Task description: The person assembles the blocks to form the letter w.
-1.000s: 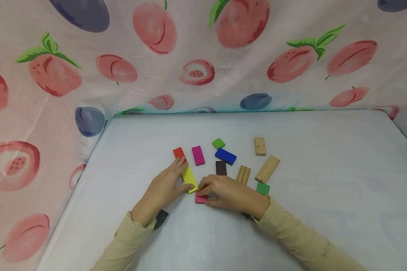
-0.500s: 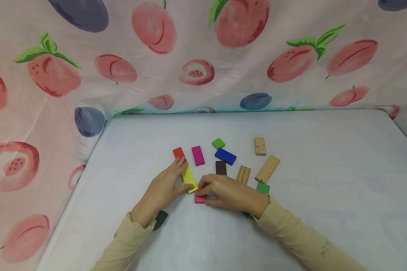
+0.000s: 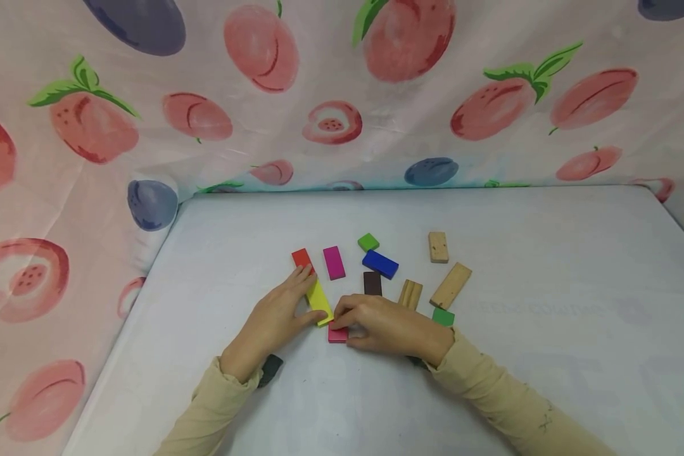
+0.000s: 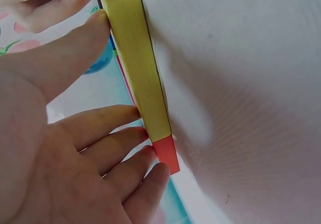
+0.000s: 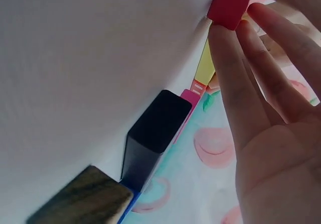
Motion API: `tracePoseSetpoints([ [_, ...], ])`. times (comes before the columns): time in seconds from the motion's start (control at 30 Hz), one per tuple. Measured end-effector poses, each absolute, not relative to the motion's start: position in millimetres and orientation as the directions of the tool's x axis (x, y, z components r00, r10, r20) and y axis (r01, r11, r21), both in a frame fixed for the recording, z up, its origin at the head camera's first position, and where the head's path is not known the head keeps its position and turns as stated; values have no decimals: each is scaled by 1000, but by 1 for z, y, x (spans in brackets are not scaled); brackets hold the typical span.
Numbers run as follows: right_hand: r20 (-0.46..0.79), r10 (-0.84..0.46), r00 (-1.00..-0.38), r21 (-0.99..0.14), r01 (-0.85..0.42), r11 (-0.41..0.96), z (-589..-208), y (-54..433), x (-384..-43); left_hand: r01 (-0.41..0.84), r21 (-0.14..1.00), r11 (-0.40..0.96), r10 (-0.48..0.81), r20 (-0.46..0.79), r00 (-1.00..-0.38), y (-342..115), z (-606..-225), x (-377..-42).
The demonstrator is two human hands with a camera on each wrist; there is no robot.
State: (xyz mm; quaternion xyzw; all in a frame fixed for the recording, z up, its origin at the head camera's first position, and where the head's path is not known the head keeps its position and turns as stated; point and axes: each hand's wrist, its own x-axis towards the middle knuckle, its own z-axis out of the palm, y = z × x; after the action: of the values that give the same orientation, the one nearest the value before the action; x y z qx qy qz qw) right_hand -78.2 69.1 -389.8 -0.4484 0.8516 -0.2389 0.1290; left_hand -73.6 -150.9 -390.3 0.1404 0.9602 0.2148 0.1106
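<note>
A red block (image 3: 301, 256) and a longer yellow block (image 3: 320, 303) lie end to end in a slanting row on the white tabletop. My left hand (image 3: 273, 316) rests along this row, its fingertips by the joint of the two and its thumb at the yellow block's near end. In the left wrist view those fingers look nearly straight against the side of the yellow block (image 4: 135, 63). At the row's near end, a pink block (image 3: 337, 336) is pinched between the thumb and fingers of my right hand (image 3: 390, 324). Part of the pink block is hidden by the fingers.
Beyond the hands lie a magenta block (image 3: 334, 263), a blue block (image 3: 380, 264), a light green block (image 3: 368, 242) and a dark brown block (image 3: 372, 283). Plain wooden blocks (image 3: 451, 285) and a green block (image 3: 443, 316) are to the right. A fruit-print cloth (image 3: 330, 69) hangs behind.
</note>
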Motion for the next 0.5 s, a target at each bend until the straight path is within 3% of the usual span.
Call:
tracePoseSetpoints([
  [0.2, -16, -823, -568, -520, -698, 492, -387, 73, -81, 221, 438, 871, 317, -158, -935, -150, -391, -74],
  [0.5, 27, -780, -626, -518, -676, 524, -380, 84, -87, 244, 444, 862, 331, -132, -934, -148, -387, -69],
])
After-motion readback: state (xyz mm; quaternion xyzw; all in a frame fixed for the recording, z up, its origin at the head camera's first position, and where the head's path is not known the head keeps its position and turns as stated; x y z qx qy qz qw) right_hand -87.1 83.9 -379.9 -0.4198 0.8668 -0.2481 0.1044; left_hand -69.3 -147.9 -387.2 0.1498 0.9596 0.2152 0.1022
